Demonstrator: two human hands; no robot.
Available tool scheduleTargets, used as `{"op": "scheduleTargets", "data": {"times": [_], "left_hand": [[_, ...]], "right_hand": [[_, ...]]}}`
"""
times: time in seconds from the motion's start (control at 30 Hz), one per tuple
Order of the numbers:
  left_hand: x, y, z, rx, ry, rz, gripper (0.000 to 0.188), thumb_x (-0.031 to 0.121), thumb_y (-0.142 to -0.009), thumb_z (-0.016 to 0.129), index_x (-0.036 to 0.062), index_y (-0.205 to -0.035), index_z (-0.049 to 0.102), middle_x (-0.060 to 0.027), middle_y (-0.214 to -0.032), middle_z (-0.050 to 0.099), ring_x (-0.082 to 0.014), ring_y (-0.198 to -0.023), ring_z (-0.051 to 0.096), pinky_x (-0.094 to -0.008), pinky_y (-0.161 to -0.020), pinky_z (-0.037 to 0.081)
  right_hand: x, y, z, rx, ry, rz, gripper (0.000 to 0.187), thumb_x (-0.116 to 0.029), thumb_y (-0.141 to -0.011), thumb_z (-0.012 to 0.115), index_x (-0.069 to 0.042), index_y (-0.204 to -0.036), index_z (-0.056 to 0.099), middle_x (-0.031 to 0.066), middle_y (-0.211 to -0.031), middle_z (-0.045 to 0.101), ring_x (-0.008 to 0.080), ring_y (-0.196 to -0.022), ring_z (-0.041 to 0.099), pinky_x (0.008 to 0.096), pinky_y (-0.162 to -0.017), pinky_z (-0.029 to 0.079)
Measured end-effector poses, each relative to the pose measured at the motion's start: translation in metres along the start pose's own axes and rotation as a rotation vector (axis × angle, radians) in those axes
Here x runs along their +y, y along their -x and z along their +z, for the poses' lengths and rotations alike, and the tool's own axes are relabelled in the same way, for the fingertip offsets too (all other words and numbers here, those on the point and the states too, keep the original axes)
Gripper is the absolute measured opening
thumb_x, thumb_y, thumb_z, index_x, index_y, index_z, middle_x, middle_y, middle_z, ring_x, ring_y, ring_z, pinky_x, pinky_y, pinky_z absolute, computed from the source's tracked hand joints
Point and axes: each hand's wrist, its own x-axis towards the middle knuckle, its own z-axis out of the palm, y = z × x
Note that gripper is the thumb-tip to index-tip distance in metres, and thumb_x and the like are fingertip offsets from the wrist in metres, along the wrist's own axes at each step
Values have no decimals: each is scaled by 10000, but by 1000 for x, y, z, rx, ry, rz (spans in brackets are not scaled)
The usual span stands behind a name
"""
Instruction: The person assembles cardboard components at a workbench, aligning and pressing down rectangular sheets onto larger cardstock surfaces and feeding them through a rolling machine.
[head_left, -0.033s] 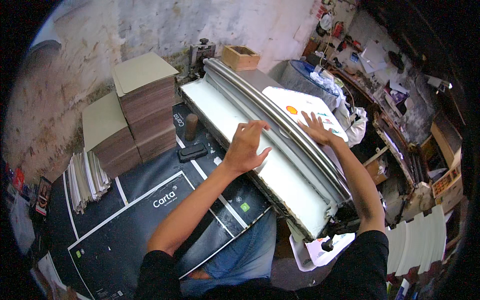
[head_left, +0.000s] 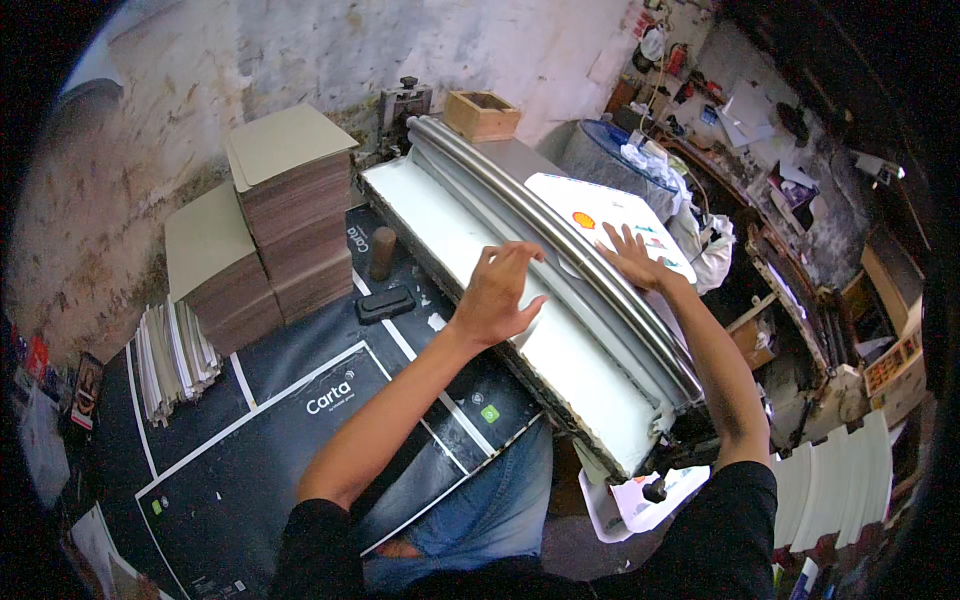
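Note:
A gluing machine with long metal rollers (head_left: 480, 175) and a white-filled trough (head_left: 422, 208) stands slantwise before me. Over the trough hangs my left hand (head_left: 503, 298), its fingers loosely bent, its thumb apart, nothing visible in it. Beyond the rollers, a white sheet (head_left: 560, 196) printed with a yellow-and-red shell emblem lies on the machine's far side. My right hand (head_left: 638, 263) rests flat on that sheet near the rollers, fingers spread. The sheet's edge at the rollers is partly hidden.
Stacks of grey board (head_left: 290, 150) and a bundle of pale strips (head_left: 178, 360) stand at left on a black covered table (head_left: 280, 470). A dark case (head_left: 385, 305) and a brown cylinder (head_left: 381, 254) lie near the trough. A wooden box (head_left: 481, 117) sits at the rollers' far end.

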Motion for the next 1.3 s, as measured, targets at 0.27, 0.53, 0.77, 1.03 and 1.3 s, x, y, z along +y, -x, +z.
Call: {"op": "scheduleTargets", "data": {"times": [0.27, 0.53, 0.77, 1.03, 1.3], "left_hand": [[-3, -5, 41, 36, -134, 123, 512, 114, -737, 787, 81, -1192, 555, -55, -1171, 607, -239, -1145, 588, -417, -983, 387], [-7, -5, 67, 35, -279, 241, 363, 128, -779, 751, 85, -1110, 608, -13, -1106, 615, -207, -1116, 598, -438, -948, 365], [-12, -6, 56, 54, -212, 329, 305, 87, -799, 721, 96, -1085, 615, 7, -1019, 653, -163, -1011, 653, -435, -929, 385], [19, 3, -13, -34, -194, 276, 345, 52, -792, 701, 116, -1085, 530, -14, -957, 679, -154, -917, 680, -463, -925, 350], [68, 3, -155, 104, -259, 355, 463, 21, -762, 742, 122, -1155, 520, -7, -954, 702, -176, -861, 700, -474, -918, 380]], "right_hand": [[3, 6, 3, -16, 12, -34, 970, -924, -834, 214, -398, -1622, 10, 109, -1703, -87, 413, -1554, -43, 761, -1149, 16], [6, 4, 7, 6, 0, -27, 976, -923, -831, 240, -403, -1621, 1, 126, -1703, -83, 425, -1552, -37, 766, -1143, 17], [2, 12, 5, -33, -169, -116, 917, -888, -871, 159, -382, -1628, 53, 152, -1696, -94, 409, -1553, -64, 721, -1168, -42], [-6, 55, -31, -172, -560, -325, 1082, -928, -842, 188, -204, -1642, 103, 192, -1685, 109, 356, -1542, 179, 601, -1211, 161], [-71, 232, -9, 423, -111, -721, 881, -383, -782, 828, -54, -1496, 431, 203, -1491, 506, 373, -1372, 487, 463, -1153, 372]]}}
